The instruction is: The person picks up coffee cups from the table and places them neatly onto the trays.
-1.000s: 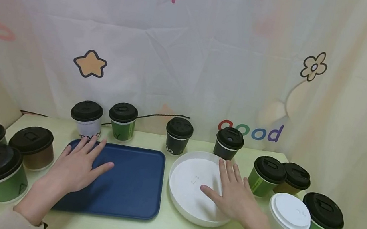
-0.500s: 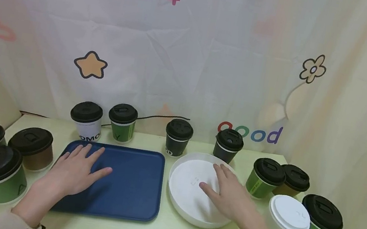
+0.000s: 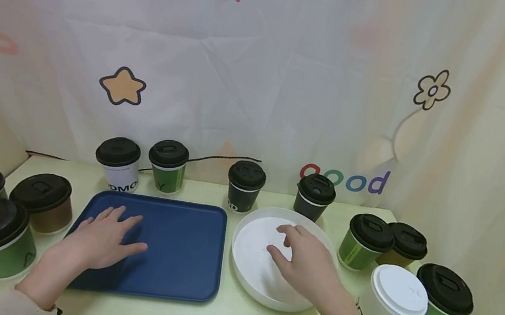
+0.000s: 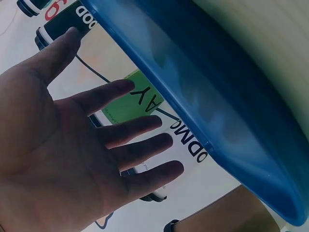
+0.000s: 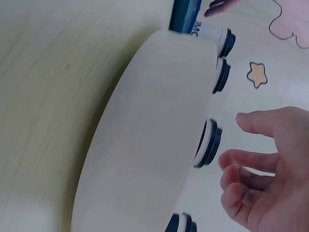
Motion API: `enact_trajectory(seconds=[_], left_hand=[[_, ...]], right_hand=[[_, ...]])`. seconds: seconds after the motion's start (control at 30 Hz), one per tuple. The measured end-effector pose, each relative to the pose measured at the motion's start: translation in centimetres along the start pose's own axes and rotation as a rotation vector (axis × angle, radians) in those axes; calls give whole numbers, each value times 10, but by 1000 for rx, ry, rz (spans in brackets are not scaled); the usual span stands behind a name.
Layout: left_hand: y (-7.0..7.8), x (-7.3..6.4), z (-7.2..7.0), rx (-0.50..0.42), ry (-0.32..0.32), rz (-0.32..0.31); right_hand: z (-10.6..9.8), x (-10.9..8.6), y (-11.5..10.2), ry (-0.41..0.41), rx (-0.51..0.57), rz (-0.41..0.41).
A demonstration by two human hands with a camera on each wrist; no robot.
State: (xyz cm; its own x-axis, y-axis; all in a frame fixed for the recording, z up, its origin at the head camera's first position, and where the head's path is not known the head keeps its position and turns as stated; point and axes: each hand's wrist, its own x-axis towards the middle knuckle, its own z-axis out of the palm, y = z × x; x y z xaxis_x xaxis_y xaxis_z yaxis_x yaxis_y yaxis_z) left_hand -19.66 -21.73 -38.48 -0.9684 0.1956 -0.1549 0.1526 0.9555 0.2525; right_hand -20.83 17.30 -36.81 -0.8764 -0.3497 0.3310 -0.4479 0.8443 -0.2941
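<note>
My left hand (image 3: 101, 238) hovers over the left part of a dark blue tray (image 3: 180, 257), fingers spread and holding nothing. In the left wrist view the palm and straight fingers show beside the tray's edge (image 4: 145, 72). Over the round white tray (image 3: 248, 257) hangs my right hand (image 3: 310, 264), also holding nothing. Its fingers are loosely bent with the thumb held apart, as the right wrist view shows beyond the tray's white side wall (image 5: 145, 125). Closest to the right forearm stands a white-lidded paper cup (image 3: 396, 298).
Along the back stand a white cup (image 3: 121, 177), a green cup (image 3: 168, 179) and two black cups (image 3: 242, 197), all black-lidded. Green cups (image 3: 5, 255) and a brown cup (image 3: 52, 216) stand at left. More lidded cups (image 3: 359, 253) cluster at right. A curtain (image 3: 267, 71) hangs behind.
The right hand's fingers have gone from spread to bent, and the hand has shifted slightly left. The left hand has drawn back a little toward the front. Trays and cups stay put.
</note>
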Motion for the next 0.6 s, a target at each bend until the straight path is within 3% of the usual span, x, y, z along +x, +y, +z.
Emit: enact_trajectory(seconds=[0.23,0.4,0.6], left_hand=[[-1,2,0,15,-27,-5],[0,4,3,2,-82,-17],[-4,6,7,-9,-148,-10]], right_hand=[[4,-1,-21,-61,41,-42],[8,-5,-35,-79,49,-117],[15,-9,-51,-168,101,-197]])
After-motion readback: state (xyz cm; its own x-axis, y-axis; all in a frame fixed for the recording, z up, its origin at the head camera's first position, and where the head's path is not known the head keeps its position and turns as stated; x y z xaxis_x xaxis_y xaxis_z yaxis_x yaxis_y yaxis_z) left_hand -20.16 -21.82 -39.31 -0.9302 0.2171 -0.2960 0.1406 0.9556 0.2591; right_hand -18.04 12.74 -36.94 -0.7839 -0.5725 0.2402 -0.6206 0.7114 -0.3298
